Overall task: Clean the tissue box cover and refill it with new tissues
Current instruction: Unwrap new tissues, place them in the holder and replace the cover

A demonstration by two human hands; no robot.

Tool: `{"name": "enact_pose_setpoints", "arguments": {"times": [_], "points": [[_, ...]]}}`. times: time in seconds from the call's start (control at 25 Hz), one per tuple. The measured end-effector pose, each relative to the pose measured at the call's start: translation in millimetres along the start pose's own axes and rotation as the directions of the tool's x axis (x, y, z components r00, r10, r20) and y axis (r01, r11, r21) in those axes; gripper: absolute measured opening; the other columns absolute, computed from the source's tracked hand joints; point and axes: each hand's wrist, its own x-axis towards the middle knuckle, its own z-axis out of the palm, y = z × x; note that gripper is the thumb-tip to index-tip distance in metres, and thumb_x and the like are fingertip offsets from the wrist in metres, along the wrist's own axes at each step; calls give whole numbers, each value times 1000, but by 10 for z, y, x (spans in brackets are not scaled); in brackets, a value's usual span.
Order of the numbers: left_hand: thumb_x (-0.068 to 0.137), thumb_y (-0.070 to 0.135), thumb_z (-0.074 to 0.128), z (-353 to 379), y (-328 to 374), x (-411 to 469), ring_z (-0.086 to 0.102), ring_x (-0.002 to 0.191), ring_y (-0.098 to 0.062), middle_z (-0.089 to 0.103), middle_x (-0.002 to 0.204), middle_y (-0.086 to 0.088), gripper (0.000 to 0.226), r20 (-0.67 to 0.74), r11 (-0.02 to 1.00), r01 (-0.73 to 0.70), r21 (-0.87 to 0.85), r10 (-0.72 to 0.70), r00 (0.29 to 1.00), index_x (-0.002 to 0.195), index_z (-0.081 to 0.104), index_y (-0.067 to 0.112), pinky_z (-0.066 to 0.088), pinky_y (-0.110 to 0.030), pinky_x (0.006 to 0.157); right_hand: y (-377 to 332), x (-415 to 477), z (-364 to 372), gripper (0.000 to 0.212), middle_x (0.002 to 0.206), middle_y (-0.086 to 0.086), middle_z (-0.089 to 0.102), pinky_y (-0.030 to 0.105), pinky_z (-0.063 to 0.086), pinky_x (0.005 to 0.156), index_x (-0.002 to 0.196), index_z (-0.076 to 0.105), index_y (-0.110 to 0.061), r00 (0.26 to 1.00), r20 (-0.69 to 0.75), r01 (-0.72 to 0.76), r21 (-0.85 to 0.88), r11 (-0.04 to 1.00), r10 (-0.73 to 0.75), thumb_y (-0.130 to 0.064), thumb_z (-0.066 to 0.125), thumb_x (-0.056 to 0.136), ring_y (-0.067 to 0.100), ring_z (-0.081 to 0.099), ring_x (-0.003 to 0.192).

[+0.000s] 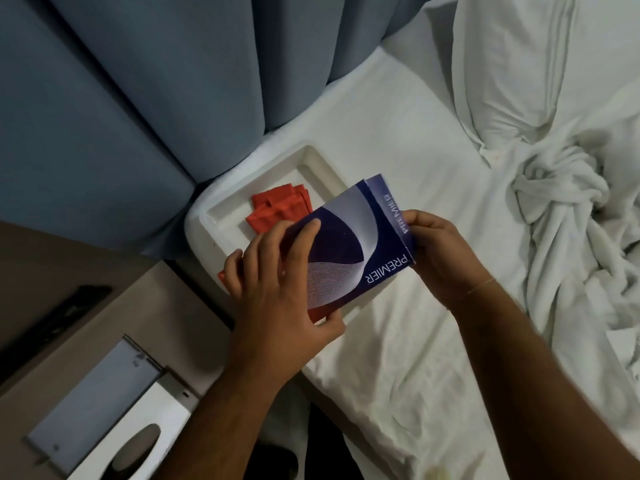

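Head view. You hold the tissue pack (360,244) at the centre of the frame, above the corner of the bed (398,341). The pack is dark blue with pale curved bands and the word PREMIER printed on its face and on its side panel.

Your left hand (277,282) grips the pack's lower left end: the fingers (304,233) lie across the top face and the thumb presses the lower edge. Your right hand (440,247) pinches the side panel at the pack's right end, fingers closed narrowly on the flap. A thin band circles the right wrist.

Behind the pack, left of centre, a white tray (263,188) rests on the bed corner. A folded red cloth (280,209) lies in the tray, partly hidden by the pack and your left hand.

In the lower left of the frame, the tabletop (104,327) carries the white cover (138,431), its oval slot facing up. A grey flat panel (93,400) lies touching the cover's left side. A dark object near the left edge cannot be identified.

A blue curtain (156,81) fills the upper left. A pillow (512,64) and crumpled white bedding (571,209) occupy the right side.
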Motion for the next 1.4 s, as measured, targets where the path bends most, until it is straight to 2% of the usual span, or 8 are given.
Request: {"name": "enact_pose_setpoints", "arguments": {"times": [0.12,0.24,0.4,0.56,0.68,0.92,1.16,1.4], "points": [[63,63,75,-33,-63,22,41,147,-33,37,165,-7,117,-1,1000,-14,-19,14,1000,164,29,28,26,-59,118,-33,65,-15,35,96,6,82,28,59,70,101,79,-12,990,140,-11,74,997,1,5,49,99,18,74,81],[62,62,74,-59,-111,50,42,146,-32,37,165,-6,117,-15,1000,-11,-20,11,1000,164,28,30,26,-57,116,-79,122,-34,29,122,16,77,42,57,90,122,78,-14,976,217,6,122,992,-33,-5,61,100,32,69,107],[62,64,74,-41,-142,43,39,147,-31,37,164,-6,120,5,1000,-15,4,15,1000,165,20,34,26,-58,116,-198,152,2,32,122,0,78,30,59,86,103,85,-23,965,263,28,-13,1000,-24,-38,94,76,18,72,106],[60,62,75,19,-128,10,39,147,-30,38,163,-4,120,-13,1000,-13,-21,13,1000,165,22,35,24,-55,116,-208,112,27,19,95,-9,76,19,50,68,97,83,-25,962,269,97,-139,986,-56,-25,65,103,7,65,80],[59,58,77,62,-77,1,42,144,-29,39,162,-3,120,-14,999,-33,-23,32,999,164,24,35,23,-54,116,-184,17,75,46,66,-20,68,11,46,57,74,80,-38,948,304,157,-196,968,-93,0,57,89,-4,59,59],[58,56,77,61,-35,-3,41,144,-28,39,161,-3,119,-6,999,-44,-24,43,999,163,24,35,21,-52,117,-223,-10,129,48,49,-21,61,4,41,49,55,75,-44,962,256,169,-283,944,-95,-4,55,74,-7,57,46],[59,60,76,138,-14,-18,39,146,-27,37,163,-2,120,0,998,-40,-38,40,999,164,23,35,22,-53,117,-194,69,95,47,42,-15,57,8,39,43,46,70,-37,968,251,106,-357,928,-14,-9,50,77,-4,53,38],[58,59,75,237,141,69,38,147,-26,37,163,1,120,-19,994,-3,-109,1,1000,164,25,35,25,-54,116,-224,116,-178,27,72,-7,77,20,55,62,75,82,-25,985,140,133,-241,961,-101,-9,62,85,8,69,64]]}}
